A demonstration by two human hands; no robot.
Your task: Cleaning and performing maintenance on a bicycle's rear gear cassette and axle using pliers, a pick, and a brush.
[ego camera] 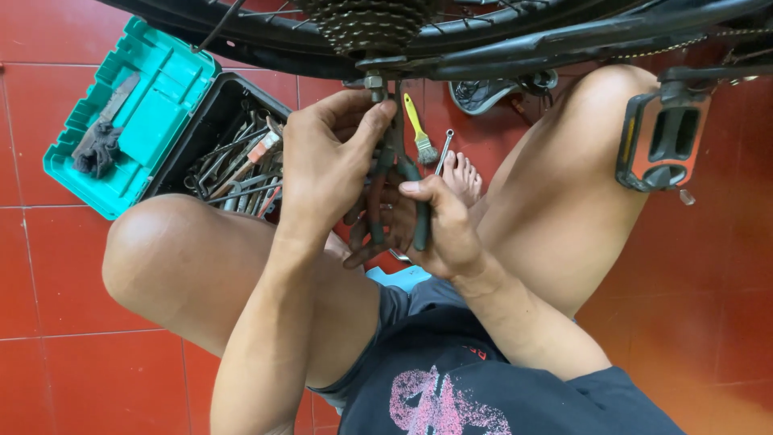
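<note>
Steel axle nut (374, 82) under the sprocket cluster (366, 24), not yet off

Left hand (326, 165) pinches that nut; right hand (443, 225) grips green-handled pliers (398, 189) just below it; toolbox (233, 149) open further left.

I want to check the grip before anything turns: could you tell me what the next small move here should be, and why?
Probably squeeze the pliers tighter with the right hand: their nose reaches up to the axle nut, where the left hand already has its fingertips.
</note>
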